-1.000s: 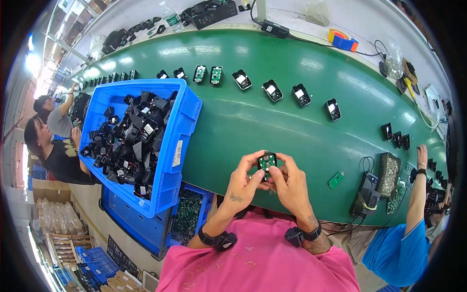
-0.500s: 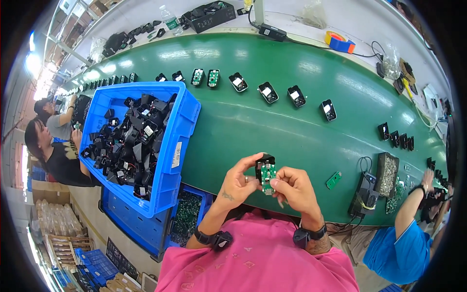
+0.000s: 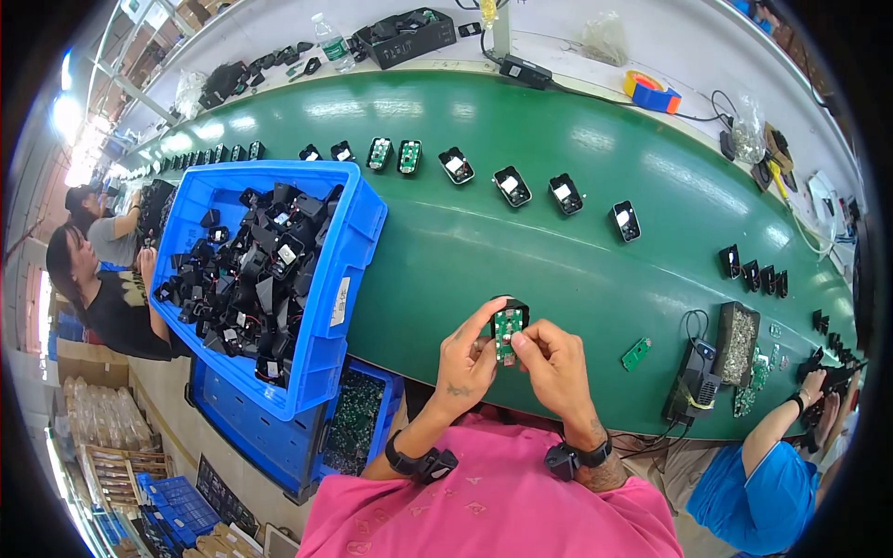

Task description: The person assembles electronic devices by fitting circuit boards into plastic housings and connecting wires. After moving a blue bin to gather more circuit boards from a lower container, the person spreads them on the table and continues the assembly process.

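Close in front of my body, my left hand [image 3: 465, 367] is wrapped round a small black plastic housing [image 3: 524, 312]. A green circuit board [image 3: 508, 327] with small components lies over the housing's open side, and its lower end sits between my hands. My right hand [image 3: 556, 367] pinches the board's lower right edge, thumb on top. The fingers beneath are partly hidden, and I cannot tell whether the board is fully seated. Another green circuit board [image 3: 636, 354] lies loose on the green table to the right.
A blue bin [image 3: 370, 244] heaped with black housings stands at left. Housings [image 3: 513, 186] line the table's far side, some with boards fitted. At right are a black powered device [image 3: 693, 377] and a tray of small metal parts [image 3: 738, 344]. Co-workers sit on both sides [image 3: 758, 484].
The board and housing have tilted slightly, with more of the housing's rim showing on the right. My right hand has shifted a little left and up. The right-hand co-worker's arm has lowered.
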A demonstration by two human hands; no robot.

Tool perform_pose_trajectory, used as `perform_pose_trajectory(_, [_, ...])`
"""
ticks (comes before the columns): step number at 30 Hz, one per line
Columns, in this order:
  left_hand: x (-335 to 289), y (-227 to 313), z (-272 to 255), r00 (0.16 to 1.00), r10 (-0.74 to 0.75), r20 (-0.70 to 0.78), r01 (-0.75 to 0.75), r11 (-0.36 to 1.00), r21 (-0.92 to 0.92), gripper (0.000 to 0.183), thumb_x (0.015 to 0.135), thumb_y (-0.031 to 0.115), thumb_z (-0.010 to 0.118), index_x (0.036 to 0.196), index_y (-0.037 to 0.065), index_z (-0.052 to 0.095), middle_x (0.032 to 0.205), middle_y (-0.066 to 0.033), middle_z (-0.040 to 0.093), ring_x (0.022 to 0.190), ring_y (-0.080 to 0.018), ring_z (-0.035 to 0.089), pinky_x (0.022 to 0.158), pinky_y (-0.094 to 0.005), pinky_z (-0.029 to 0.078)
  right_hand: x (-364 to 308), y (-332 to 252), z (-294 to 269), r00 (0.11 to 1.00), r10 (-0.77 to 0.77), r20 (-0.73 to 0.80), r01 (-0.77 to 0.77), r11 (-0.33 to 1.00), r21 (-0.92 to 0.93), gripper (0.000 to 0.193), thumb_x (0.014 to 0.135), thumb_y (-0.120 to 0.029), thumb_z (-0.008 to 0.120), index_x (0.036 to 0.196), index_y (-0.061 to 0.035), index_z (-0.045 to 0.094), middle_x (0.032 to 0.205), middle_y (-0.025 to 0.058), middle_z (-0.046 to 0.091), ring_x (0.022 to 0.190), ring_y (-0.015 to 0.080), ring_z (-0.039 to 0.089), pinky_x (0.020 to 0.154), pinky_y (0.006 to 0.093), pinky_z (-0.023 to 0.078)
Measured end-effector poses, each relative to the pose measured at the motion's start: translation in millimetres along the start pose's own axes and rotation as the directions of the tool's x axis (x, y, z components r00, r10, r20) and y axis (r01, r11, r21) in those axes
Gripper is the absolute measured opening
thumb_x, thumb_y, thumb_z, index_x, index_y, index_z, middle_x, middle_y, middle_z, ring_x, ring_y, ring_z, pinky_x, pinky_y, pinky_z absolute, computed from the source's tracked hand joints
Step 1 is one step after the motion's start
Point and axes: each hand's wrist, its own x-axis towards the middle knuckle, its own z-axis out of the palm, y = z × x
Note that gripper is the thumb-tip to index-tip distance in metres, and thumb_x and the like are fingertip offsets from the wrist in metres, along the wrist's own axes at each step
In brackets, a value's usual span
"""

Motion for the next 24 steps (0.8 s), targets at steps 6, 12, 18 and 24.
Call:
perform_pose_trajectory(6, [1.0, 3.2, -12.0, 0.99, -0.031, 0.138, 0.065, 0.967, -0.248, 0.049, 0.095, 0.0, 0.052, 0.142, 0.001, 0.043, 0.115, -0.0138, 0.063, 0.066, -0.0077, 0.062, 0.05, -0.0203, 0.045, -0.6, -8.1, 1.7, 0.997, 0.01, -0.074, -0.017, 0.995, -0.096, 0.021, 0.092, -0.014, 0.067, 0.078, 0.0013, 0.062, 0.06, 0.0027, 0.061, 0.053, 0.0057, 0.053, 0.048, 0.0248, 0.038])
perform_pose_trajectory(12, [6.9, 2.1, -11.9, 0.982, -0.169, 0.088, 0.186, 0.955, -0.233, 0.037, 0.098, 0.004, 0.047, 0.134, -0.001, 0.039, 0.113, -0.0183, 0.062, 0.066, -0.0155, 0.067, 0.047, -0.0233, 0.053, 3.9, 5.2, 6.8, 0.99, -0.091, -0.104, 0.059, 0.959, -0.278, 0.016, 0.092, -0.013, 0.065, 0.099, 0.0016, 0.064, 0.065, 0.0059, 0.062, 0.054, 0.0079, 0.054, 0.05, 0.0261, 0.041])
perform_pose_trajectory(18, [14.7, 1.3, -18.7, 0.95, -0.228, 0.211, 0.265, 0.949, -0.17, 0.037, 0.099, 0.003, 0.045, 0.134, 0.0, 0.035, 0.113, -0.0205, 0.062, 0.066, -0.0202, 0.07, 0.048, -0.0253, 0.055, 11.0, -0.4, 7.1, 0.987, -0.154, 0.047, 0.158, 0.98, -0.118, 0.038, 0.096, -0.011, 0.058, 0.133, -0.0043, 0.056, 0.089, 0.0184, 0.068, 0.07, 0.0281, 0.068, 0.065, 0.036, 0.052])
perform_pose_trajectory(24, [12.8, -5.3, -14.5, 0.985, -0.133, 0.107, 0.139, 0.989, -0.053, 0.035, 0.097, -0.001, 0.046, 0.131, -0.002, 0.04, 0.111, -0.0212, 0.063, 0.064, -0.0199, 0.07, 0.05, -0.0273, 0.057, 17.6, 9.1, 21.9, 0.984, -0.174, -0.038, 0.166, 0.972, -0.167, 0.031, 0.097, -0.01, 0.055, 0.127, -0.0035, 0.059, 0.092, 0.0179, 0.068, 0.072, 0.0299, 0.068, 0.066, 0.0372, 0.052])
